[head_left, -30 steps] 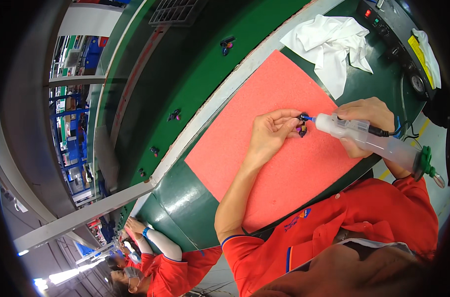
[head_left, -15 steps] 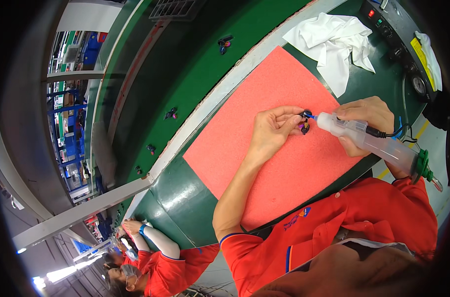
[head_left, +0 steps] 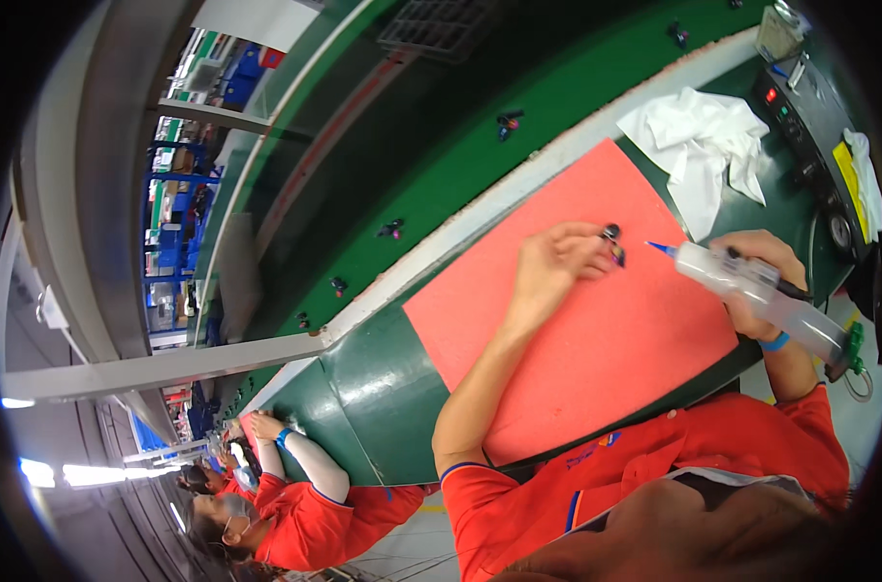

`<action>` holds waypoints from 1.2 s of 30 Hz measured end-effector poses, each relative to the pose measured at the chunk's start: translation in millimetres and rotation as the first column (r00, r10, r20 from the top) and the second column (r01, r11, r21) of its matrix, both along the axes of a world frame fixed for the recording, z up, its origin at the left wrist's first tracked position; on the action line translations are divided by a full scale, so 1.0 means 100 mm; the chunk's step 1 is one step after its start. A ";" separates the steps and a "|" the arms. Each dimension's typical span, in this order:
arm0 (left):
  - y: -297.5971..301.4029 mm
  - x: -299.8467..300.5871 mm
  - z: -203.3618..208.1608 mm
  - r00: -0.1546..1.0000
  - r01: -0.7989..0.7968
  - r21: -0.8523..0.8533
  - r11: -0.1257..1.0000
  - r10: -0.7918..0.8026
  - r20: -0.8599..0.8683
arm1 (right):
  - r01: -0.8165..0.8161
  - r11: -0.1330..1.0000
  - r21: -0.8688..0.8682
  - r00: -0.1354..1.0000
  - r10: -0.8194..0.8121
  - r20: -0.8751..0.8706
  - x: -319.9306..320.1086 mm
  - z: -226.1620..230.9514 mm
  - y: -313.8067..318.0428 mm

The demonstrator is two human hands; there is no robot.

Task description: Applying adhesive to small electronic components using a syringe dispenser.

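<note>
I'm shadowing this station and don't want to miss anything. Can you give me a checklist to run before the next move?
1. Small dark part at the fingertips of the left hand: ok.
2. Translucent syringe dispenser gripped in the right hand: ok.
3. Blue nozzle apart from the part: ok, a gap shows.
4. Nozzle tip free of residue: cannot tell, too small.
5. Red light on the black control box lit: ok.
</note>
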State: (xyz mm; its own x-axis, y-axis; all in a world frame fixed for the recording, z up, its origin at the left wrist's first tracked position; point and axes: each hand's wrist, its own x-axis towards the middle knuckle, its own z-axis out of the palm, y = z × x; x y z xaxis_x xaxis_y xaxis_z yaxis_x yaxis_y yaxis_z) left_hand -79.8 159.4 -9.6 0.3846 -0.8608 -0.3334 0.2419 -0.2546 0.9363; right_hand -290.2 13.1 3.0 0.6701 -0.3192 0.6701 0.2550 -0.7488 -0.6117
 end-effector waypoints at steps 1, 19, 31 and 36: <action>0.01 0.10 0.04 0.991 -0.079 -0.017 0.997 0.081 0.110 | -0.004 1.000 -0.007 1.000 0.004 0.017 -0.04 -0.02 0.03; -0.68 1.11 0.04 -0.391 -0.096 -0.084 0.992 0.040 0.920 | 0.053 0.964 0.260 0.998 -0.063 0.031 -0.04 -0.18 -0.06; -0.73 0.68 0.18 -0.133 -0.185 0.078 0.980 -0.103 0.986 | 0.095 0.869 0.486 0.993 -0.118 0.018 -0.08 -0.20 0.05; -0.23 0.33 0.51 0.672 0.036 0.317 0.948 -0.258 0.695 | 0.069 0.843 0.533 0.996 -0.093 0.018 -0.10 -0.17 0.03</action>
State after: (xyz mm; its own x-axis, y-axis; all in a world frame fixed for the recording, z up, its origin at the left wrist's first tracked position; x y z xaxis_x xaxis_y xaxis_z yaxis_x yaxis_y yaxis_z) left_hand -46.8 136.1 41.0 0.4738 -0.8525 -0.2208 -0.5395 -0.4792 0.6924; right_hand -300.6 16.0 -13.9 0.6020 -0.6860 0.4087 0.2413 -0.3316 -0.9120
